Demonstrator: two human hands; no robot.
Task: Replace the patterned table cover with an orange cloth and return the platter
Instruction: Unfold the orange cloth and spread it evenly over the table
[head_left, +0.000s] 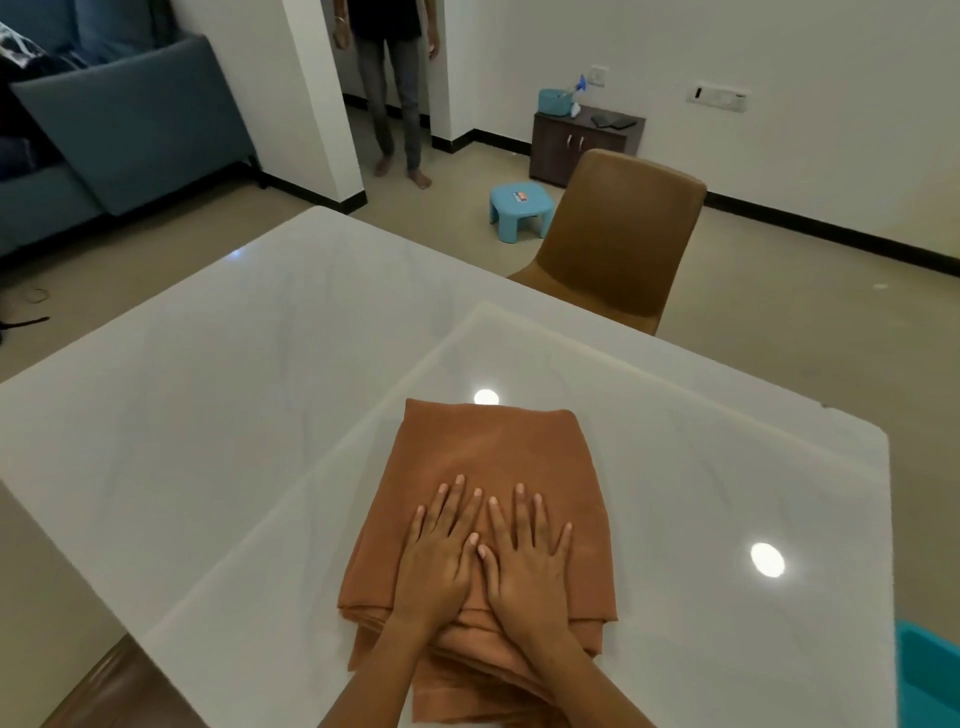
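Cloth first: the folded orange cloth (488, 525) lies in the lower middle of the frame on the bare white table (218, 395), a thick stack of layers with its near edge running off toward the bottom edge of the picture. Both hands lie flat on top of it, side by side, thumbs nearly touching. The left hand (441, 556) has its fingers straight and spread, palm down on the fabric, gripping nothing. The right hand (524, 561) is the same, fingers straight and fanned out, pressing on the cloth without curling round it.

A brown chair (618, 234) stands at the table's far edge, right of centre. Behind it, in the upper middle, a small blue stool (521, 202) sits on the floor near a dark low cabinet (576, 145). A blue sofa (130, 130) fills the upper left. A second person (392, 83) stands in the doorway at top centre, barefoot
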